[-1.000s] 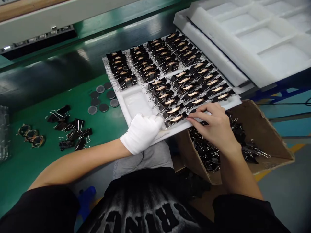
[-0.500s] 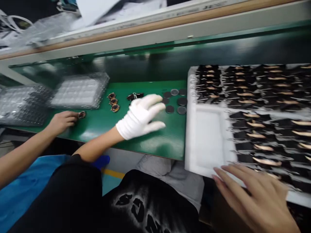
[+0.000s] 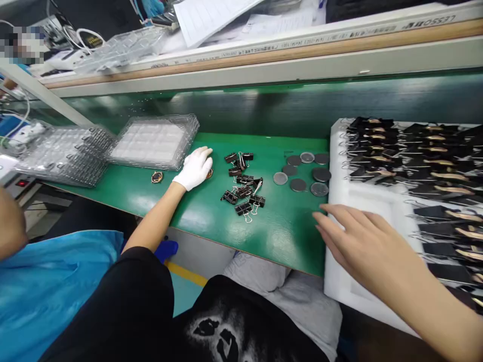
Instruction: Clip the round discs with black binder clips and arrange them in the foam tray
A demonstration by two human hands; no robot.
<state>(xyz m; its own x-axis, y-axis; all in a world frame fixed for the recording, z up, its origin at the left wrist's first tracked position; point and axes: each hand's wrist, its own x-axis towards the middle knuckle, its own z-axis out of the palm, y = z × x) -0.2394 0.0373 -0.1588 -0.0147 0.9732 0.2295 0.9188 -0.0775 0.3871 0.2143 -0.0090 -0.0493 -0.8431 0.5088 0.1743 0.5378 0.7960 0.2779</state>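
Observation:
My left hand (image 3: 194,168), in a white glove, reaches over small round copper-rimmed parts on the green bench. Its fingers lie forward over them, and one copper-rimmed part (image 3: 210,174) shows at the fingers' right edge; the others are hidden. Another such part (image 3: 156,177) lies to the left of the glove. My bare right hand (image 3: 364,244) hovers with fingers stretched out over the near left edge of the white foam tray (image 3: 334,251), holding nothing. Between my hands lie a pile of black binder clips (image 3: 244,191) and several dark round discs (image 3: 298,185).
Rows of clipped black pieces (image 3: 433,156) fill much of the foam tray. Clear plastic trays (image 3: 154,141) are stacked at the left of the bench, beside a second stack (image 3: 68,156). A co-worker's blue clothing (image 3: 64,281) is close on my left. A shelf ledge (image 3: 264,65) runs along the back.
My left hand has moved left from above the binder clips to the copper-rimmed parts. My right hand has moved up and forward. The co-worker's hand has withdrawn, leaving one part on the bench.

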